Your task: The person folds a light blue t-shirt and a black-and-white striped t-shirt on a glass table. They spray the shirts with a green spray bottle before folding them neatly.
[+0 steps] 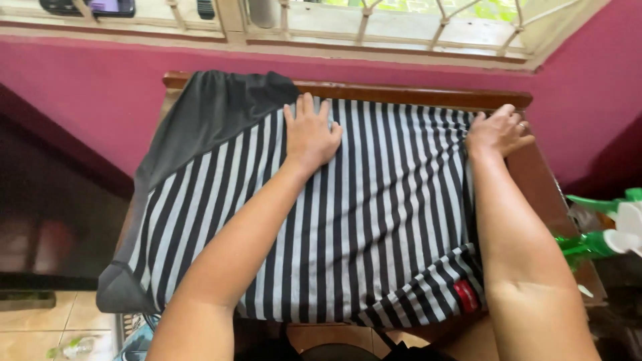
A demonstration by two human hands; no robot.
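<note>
A black-and-white striped shirt (374, 220) with dark grey panels lies spread over a small wooden table (535, 180). My left hand (309, 134) rests flat on the shirt near its far edge, fingers together and pointing away from me. My right hand (496, 132) pinches the bunched fabric at the shirt's far right corner. A grey sleeve (214, 113) lies at the far left and another grey piece hangs off the near left corner. A small red tag (467, 295) shows on the near right hem.
A magenta wall (414, 73) and a barred window sill (374, 30) stand right behind the table. Green and white spray bottles (612, 230) sit at the right. Tiled floor (40, 321) and a plastic bottle (70, 347) lie at the lower left.
</note>
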